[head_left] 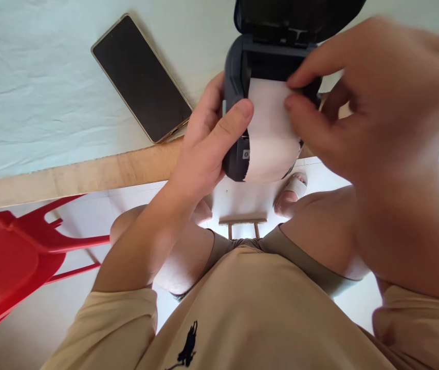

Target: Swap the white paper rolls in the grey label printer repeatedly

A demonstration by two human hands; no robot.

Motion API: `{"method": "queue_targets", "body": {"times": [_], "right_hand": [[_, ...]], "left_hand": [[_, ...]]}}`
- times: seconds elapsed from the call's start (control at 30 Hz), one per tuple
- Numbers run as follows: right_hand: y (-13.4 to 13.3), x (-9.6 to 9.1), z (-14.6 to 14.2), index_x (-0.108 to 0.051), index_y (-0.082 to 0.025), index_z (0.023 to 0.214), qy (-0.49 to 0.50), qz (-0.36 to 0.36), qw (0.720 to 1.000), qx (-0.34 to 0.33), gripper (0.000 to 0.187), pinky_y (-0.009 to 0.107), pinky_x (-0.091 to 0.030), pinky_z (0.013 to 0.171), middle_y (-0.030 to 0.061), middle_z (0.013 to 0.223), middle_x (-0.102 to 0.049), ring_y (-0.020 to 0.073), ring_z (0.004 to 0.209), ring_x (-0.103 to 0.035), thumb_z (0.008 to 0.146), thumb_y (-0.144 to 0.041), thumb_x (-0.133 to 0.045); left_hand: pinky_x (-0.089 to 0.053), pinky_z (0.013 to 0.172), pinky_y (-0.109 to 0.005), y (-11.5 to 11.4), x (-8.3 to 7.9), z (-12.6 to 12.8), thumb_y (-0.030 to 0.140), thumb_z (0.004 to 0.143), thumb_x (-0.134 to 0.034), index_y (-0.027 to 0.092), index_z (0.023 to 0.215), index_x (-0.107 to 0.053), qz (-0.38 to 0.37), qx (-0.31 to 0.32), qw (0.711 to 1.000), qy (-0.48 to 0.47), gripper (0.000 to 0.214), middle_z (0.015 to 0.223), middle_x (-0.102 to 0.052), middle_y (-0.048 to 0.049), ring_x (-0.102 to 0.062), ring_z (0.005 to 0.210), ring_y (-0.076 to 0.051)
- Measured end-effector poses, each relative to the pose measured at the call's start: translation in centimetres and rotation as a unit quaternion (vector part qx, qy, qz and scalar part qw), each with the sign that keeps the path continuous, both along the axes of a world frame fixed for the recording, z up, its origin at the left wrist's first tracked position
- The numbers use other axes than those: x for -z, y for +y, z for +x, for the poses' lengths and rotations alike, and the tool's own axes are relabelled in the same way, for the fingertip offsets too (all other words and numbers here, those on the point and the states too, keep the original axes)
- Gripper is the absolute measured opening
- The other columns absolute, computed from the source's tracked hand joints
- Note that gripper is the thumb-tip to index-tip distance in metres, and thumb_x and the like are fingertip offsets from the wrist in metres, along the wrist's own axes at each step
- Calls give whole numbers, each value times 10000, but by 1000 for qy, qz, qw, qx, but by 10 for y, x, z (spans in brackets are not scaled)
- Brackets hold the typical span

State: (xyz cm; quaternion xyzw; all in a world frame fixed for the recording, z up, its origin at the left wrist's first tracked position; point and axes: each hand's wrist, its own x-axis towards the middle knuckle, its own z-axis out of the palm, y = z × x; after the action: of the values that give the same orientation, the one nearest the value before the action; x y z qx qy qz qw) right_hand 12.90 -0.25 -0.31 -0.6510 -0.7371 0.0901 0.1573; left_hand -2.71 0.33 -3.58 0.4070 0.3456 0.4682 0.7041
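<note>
A small dark portable receipt printer is tilted over the table's edge, its black lid swung up. White paper lies across its compartment and hangs down over the front. My left hand grips the printer's left side, the thumb resting along the rim by the paper. At the opposite side, my right hand is closed in a pinch, with thumb and forefinger at the paper's right edge. The inner end of the compartment is in dark shadow.
A smartphone with a dark screen lies on the pale cloth left of the printer. The table's wooden edge runs below it. A red plastic chair stands at the lower left. My legs are under the table edge.
</note>
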Motion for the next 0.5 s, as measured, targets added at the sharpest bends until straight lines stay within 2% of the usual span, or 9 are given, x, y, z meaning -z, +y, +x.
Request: {"method": "queue_targets", "body": {"times": [0.07, 0.13, 0.2, 0.27, 0.33, 0.4, 0.5], "right_hand": [[-2, -7, -2, -420, -395, 970, -71, 5, 997, -23, 320, 147, -249, 645, -65, 740, -492, -48, 696, -395, 696, -494, -287], [-3, -10, -2, -308, -454, 1040, -150, -37, 987, -36, 370, 155, -247, 628, -86, 808, -498, -11, 745, -428, 681, -531, -271], [-3, -11, -2, -232, -484, 1070, -208, -88, 973, -41, 409, 164, -225, 613, -103, 878, -492, 25, 780, -438, 672, -576, -219], [-3, -11, -2, -239, -483, 1063, -235, -101, 966, -46, 409, 162, -197, 594, -106, 880, -493, 17, 751, -419, 672, -587, -178], [-4, -13, -2, -291, -458, 1033, -209, -81, 973, -48, 381, 157, -216, 585, -100, 796, -502, -23, 686, -393, 671, -556, -230], [-6, -16, 0, -332, -426, 1001, -133, -68, 986, -70, 348, 142, -262, 592, -108, 759, -497, -65, 639, -382, 657, -476, -338], [-9, -18, 10, -345, -343, 1027, 20, -73, 993, -96, 395, 104, -310, 582, -89, 886, -492, -79, 693, -432, 645, -410, -418]], "left_hand": [[-416, 729, -201, 0, 1, -1, 290, 742, -420, 230, 974, -410, 12, 10, 1000, 5, 239, 952, -521, -21, -510, 863, -102], [-410, 773, -195, 0, 1, -2, 290, 734, -441, 218, 986, -416, 26, 18, 999, 8, 264, 1008, -518, -25, -500, 908, -101], [-404, 815, -194, 0, 2, -4, 294, 720, -464, 226, 986, -430, 33, 38, 999, 20, 276, 1038, -519, -12, -491, 962, -107], [-397, 857, -200, 0, 2, -6, 286, 710, -479, 235, 978, -445, 33, 62, 997, 33, 275, 1050, -523, 3, -482, 1015, -116], [-402, 867, -215, 0, 2, -8, 280, 717, -469, 231, 988, -439, 29, 75, 996, 30, 277, 1067, -520, -2, -480, 1039, -130], [-405, 870, -227, 0, 1, -9, 271, 728, -452, 217, 1002, -425, 20, 70, 997, 14, 280, 1085, -511, -18, -479, 1046, -139], [-422, 831, -221, 0, -3, -9, 261, 738, -433, 209, 981, -430, -9, 55, 998, 2, 248, 1048, -521, -24, -498, 1003, -135]]}}
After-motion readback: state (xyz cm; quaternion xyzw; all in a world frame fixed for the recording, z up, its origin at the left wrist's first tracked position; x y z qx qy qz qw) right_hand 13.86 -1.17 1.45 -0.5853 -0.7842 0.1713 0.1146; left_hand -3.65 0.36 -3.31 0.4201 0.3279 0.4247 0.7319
